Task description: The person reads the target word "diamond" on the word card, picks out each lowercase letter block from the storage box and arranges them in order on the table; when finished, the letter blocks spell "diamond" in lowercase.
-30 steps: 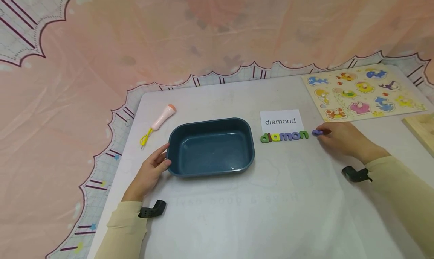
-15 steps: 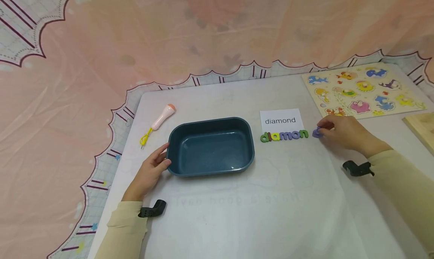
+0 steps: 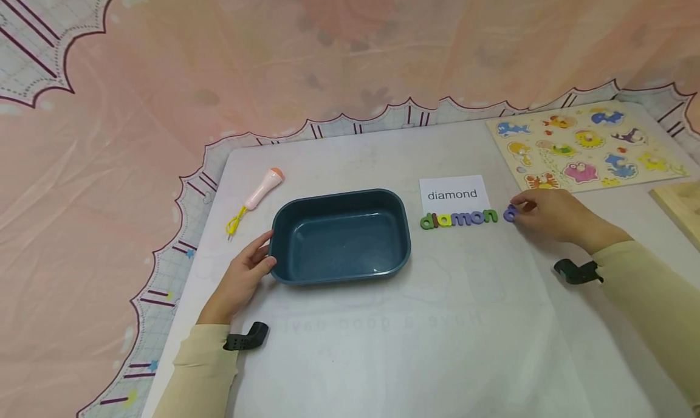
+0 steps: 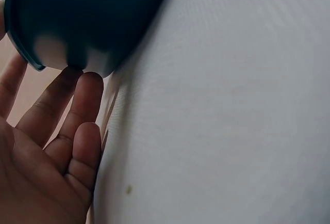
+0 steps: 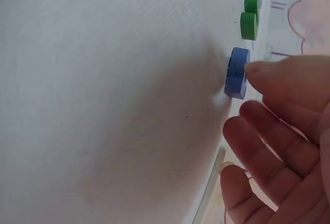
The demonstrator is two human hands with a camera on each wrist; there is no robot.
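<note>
In the head view my right hand (image 3: pixel 558 217) holds a purple toy letter (image 3: pixel 510 213) at its right side, thumb below and index finger above. It lies just right of a row of coloured toy letters (image 3: pixel 459 219) reading "diamon", under a white card (image 3: pixel 452 193) printed "diamond". In the right wrist view my thumb presses the letter's edge (image 5: pixel 237 73); the other fingers are loosely bent. My left hand (image 3: pixel 240 278) holds the left end of a dark teal plastic basin (image 3: pixel 339 281), thumb at the rim and fingertips against its outer wall (image 4: pixel 77 38).
A pink and orange toy flashlight (image 3: pixel 264 189) with a yellow strap lies behind the basin on the left. At the back right is a sea-animal puzzle board (image 3: pixel 547 147). A wooden board (image 3: pixel 678 208) sits at the right edge. The tabletop (image 3: pixel 383 345) is white.
My right hand has turned the purple letter so that its face now shows upward, with the fingers shifting slightly back. My left hand and the basin have stayed put.
</note>
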